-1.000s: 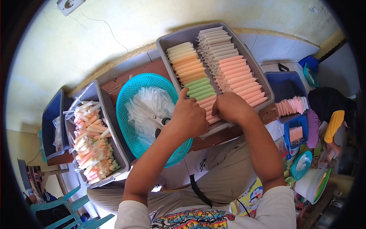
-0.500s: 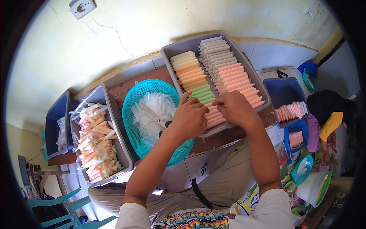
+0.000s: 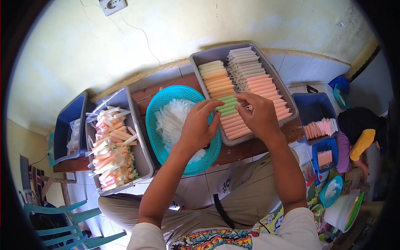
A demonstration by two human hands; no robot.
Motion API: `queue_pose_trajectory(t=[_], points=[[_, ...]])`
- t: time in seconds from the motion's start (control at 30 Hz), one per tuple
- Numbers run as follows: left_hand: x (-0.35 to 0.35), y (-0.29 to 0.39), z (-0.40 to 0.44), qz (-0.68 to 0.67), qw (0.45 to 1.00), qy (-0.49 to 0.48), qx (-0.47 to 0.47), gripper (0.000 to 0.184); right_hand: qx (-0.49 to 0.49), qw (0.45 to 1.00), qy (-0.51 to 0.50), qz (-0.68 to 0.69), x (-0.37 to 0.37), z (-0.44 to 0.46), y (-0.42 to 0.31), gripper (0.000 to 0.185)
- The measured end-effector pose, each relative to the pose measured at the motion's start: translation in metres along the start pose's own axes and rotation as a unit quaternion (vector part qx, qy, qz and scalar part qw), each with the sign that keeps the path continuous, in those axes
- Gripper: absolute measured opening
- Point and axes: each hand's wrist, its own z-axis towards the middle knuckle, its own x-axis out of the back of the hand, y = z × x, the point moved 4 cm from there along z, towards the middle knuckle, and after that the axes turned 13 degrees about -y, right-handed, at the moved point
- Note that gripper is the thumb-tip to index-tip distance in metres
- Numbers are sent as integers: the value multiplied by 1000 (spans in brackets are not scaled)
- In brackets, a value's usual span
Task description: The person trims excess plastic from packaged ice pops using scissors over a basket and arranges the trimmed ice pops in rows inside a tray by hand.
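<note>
My left hand (image 3: pixel 199 128) is over the near left part of a grey tray (image 3: pixel 292 113), thumb and forefinger apart, with nothing visible between them. Facing it, my right hand (image 3: pixel 259 117) also has its thumb and fingers apart and appears to hold nothing. Between the fingertips lie green ice pops (image 3: pixel 228 105) in clear tube wrappers; whether the fingers touch them I cannot tell. Around these, the tray holds rows of orange ice pops (image 3: pixel 221 83), cream ones, pink ice pops (image 3: pixel 266 88) and whitish-grey ones (image 3: pixel 243 62).
Left of the tray stands a turquoise basket (image 3: pixel 150 125) with clear plastic wrappers (image 3: pixel 175 118). Another grey tray (image 3: pixel 143 160) holds loosely piled ice pops (image 3: pixel 112 150), beside a blue bin (image 3: pixel 62 125). At right are a dark blue bin (image 3: pixel 308 104) and a person's yellow sleeve (image 3: pixel 363 143).
Both hands have moved back from the tray's contents and their fingers have spread. The camera view has shifted, so trays and basket appear further right. The scissors are now mostly hidden.
</note>
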Motion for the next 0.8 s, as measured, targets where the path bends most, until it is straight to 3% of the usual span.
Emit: queue_pose_trajectory(t=[0.47, 0.8], points=[[43, 1, -58, 56, 996, 66, 31, 31, 93, 995, 5, -32, -38, -1, -54, 34], [99, 7, -121, 111, 984, 121, 69, 35, 219, 976, 10, 11, -82, 8, -124, 35]])
